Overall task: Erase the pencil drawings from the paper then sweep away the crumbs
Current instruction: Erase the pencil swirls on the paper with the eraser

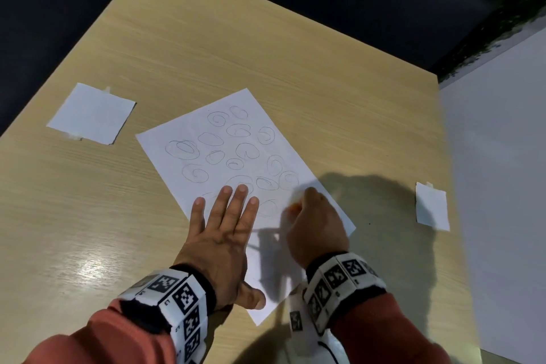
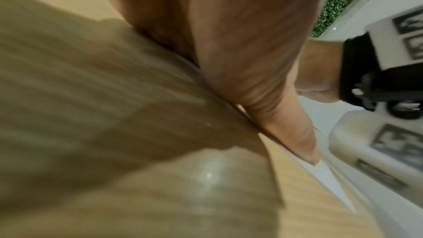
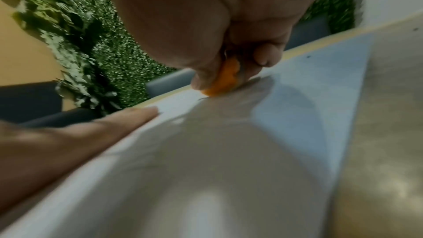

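Left card: small white card (image 1: 91, 113) taped on table (image 1: 236, 47), far left.
Paper: sheet (image 1: 224, 154) mid-table, pencil spirals (image 1: 239, 130) on it.
Left hand: left hand (image 1: 224, 233) flat, fingers straight, pressing paper's near-left part.
Right hand: right hand (image 1: 316, 227) pinching orange eraser (image 3: 225, 79), tip on paper's near-right part.
Right card: white card (image 1: 432, 206) far right.

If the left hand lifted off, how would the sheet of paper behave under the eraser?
The paper lies untaped, so it would probably slide or crumple under rubbing. The left hand presses it flat; the right hand pinches the eraser.
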A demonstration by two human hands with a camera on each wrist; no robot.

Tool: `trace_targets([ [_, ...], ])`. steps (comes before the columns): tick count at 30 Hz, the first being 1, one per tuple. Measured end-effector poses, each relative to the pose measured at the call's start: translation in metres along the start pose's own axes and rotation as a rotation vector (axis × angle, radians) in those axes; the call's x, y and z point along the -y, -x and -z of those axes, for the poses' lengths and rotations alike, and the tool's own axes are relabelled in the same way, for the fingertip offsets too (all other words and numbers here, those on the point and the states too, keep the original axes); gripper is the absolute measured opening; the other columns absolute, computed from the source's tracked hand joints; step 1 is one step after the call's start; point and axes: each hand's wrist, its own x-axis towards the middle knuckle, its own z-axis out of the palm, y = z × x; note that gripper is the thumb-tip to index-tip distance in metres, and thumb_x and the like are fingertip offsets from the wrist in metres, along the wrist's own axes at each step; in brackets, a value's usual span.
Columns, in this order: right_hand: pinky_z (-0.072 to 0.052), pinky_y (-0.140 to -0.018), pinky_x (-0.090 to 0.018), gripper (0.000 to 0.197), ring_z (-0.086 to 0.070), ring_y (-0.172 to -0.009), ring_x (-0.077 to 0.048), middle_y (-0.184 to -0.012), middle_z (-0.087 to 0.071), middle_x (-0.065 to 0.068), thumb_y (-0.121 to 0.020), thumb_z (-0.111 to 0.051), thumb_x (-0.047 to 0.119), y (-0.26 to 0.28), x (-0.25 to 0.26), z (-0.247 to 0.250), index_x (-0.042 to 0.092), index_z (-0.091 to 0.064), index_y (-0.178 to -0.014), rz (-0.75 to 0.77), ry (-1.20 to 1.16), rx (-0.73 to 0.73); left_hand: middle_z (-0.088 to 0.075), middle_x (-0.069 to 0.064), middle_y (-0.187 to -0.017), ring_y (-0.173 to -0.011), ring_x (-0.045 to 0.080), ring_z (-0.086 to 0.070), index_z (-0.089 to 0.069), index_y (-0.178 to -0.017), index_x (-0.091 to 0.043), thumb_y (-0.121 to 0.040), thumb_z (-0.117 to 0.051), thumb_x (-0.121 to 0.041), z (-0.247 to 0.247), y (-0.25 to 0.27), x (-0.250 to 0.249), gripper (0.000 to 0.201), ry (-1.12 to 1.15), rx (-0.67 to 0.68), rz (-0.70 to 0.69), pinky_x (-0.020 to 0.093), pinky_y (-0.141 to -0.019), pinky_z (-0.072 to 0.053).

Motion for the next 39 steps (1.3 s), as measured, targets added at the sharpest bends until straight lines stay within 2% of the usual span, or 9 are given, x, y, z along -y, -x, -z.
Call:
trace_targets([
  [3, -0.041, -0.073, -0.027, 0.007, -0.053, -0.089, -0.019, -0.092, -0.053, 0.001, -0.087, -0.052, 0.017, 0.031, 0.019, -0.012, 0.019, -0.045, -0.086, 0.203, -0.037, 0.214, 0.06, 0.01, -0.134, -0.125, 0.031, 0.054, 0.047, -0.133, -0.015, -0.06, -0.051, -0.09, 0.001, 0.0, -0.001, 0.143, -0.01, -0.005, 0.0, 0.06, -0.108, 0.024],
  [5, -0.037, -0.072, -0.026, 0.006, -0.053, -0.091, -0.021, -0.091, -0.052, 0.0, -0.087, -0.054, 0.018, 0.033, 0.013, -0.018, 0.017, -0.047, -0.087, 0.255, -0.002, 0.137, 0.06, 0.009, -0.134, -0.125, 0.03, 0.054, 0.047, -0.134, -0.015, -0.06, -0.052, -0.09, 0.0, 0.0, -0.002, 0.144, -0.005, -0.007, 0.0, 0.06, -0.108, 0.024],
  [11, -0.042, -0.067, -0.032, 0.007, -0.054, -0.08, -0.023, -0.085, -0.055, 0.0, -0.089, -0.047, 0.021, -0.005, -0.033, 0.005, 0.015, -0.048, -0.086, -0.097, -0.005, -0.028, 0.062, 0.008, -0.132, -0.124, 0.03, 0.055, 0.048, -0.133, -0.015, -0.061, -0.05, -0.09, -0.002, -0.002, -0.001, 0.143, -0.004, -0.026, -0.003, 0.06, -0.108, 0.024],
  [16, -0.035, -0.06, -0.026, 0.02, -0.047, -0.068, -0.017, -0.078, -0.053, 0.0, -0.073, -0.033, 0.034, 0.068, 0.007, -0.028, 0.019, -0.045, -0.077, 0.309, -0.087, 0.166, 0.046, 0.012, -0.148, -0.132, 0.031, 0.047, 0.044, -0.137, -0.018, -0.055, -0.051, -0.089, -0.009, -0.003, 0.002, 0.144, 0.043, -0.203, -0.028, 0.061, -0.109, 0.02],
  [22, -0.044, -0.068, -0.034, 0.019, -0.052, -0.076, -0.021, -0.077, -0.052, 0.002, -0.092, -0.037, 0.024, 0.027, -0.046, -0.001, 0.013, -0.047, -0.08, -0.078, -0.02, -0.008, 0.059, 0.006, -0.136, -0.125, 0.027, 0.054, 0.046, -0.136, -0.018, -0.06, -0.054, -0.088, -0.005, -0.004, -0.001, 0.144, 0.026, -0.072, -0.006, 0.059, -0.109, 0.023],
  [25, -0.046, -0.064, -0.036, 0.018, -0.052, -0.071, -0.021, -0.074, -0.052, 0.001, -0.087, -0.038, 0.024, 0.044, -0.029, -0.005, 0.015, -0.048, -0.076, 0.015, -0.057, 0.001, 0.058, 0.008, -0.137, -0.126, 0.028, 0.053, 0.047, -0.134, -0.017, -0.06, -0.052, -0.088, -0.007, -0.002, 0.001, 0.143, 0.071, -0.104, -0.011, 0.059, -0.109, 0.023],
  [29, -0.035, -0.056, -0.028, 0.011, -0.048, -0.066, -0.021, -0.074, -0.05, 0.0, -0.084, -0.041, 0.023, 0.08, -0.004, -0.04, 0.018, -0.044, -0.075, 0.336, -0.056, 0.138, 0.013, 0.018, -0.161, -0.145, 0.034, 0.022, 0.019, -0.151, -0.015, -0.059, -0.048, -0.073, -0.013, -0.006, 0.004, 0.128, 0.074, -0.266, -0.044, 0.062, -0.112, 0.006],
  [34, -0.04, -0.067, -0.031, 0.007, -0.049, -0.079, -0.019, -0.083, -0.052, 0.003, -0.086, -0.045, 0.013, 0.041, -0.038, -0.012, 0.015, -0.048, -0.08, -0.011, -0.026, 0.029, 0.058, 0.008, -0.137, -0.127, 0.028, 0.053, 0.046, -0.136, -0.016, -0.06, -0.052, -0.089, -0.005, -0.003, -0.003, 0.144, 0.04, -0.077, 0.003, 0.06, -0.109, 0.022],
  [39, -0.029, -0.057, -0.028, 0.007, -0.045, -0.066, -0.018, -0.074, -0.05, 0.002, -0.073, -0.04, 0.022, 0.083, 0.001, -0.028, 0.018, -0.046, -0.073, 0.31, -0.084, 0.208, 0.053, 0.01, -0.142, -0.127, 0.029, 0.052, 0.05, -0.13, -0.018, -0.079, -0.028, -0.057, -0.008, -0.001, 0.0, 0.101, 0.061, -0.158, 0.014, 0.06, -0.109, 0.023],
])
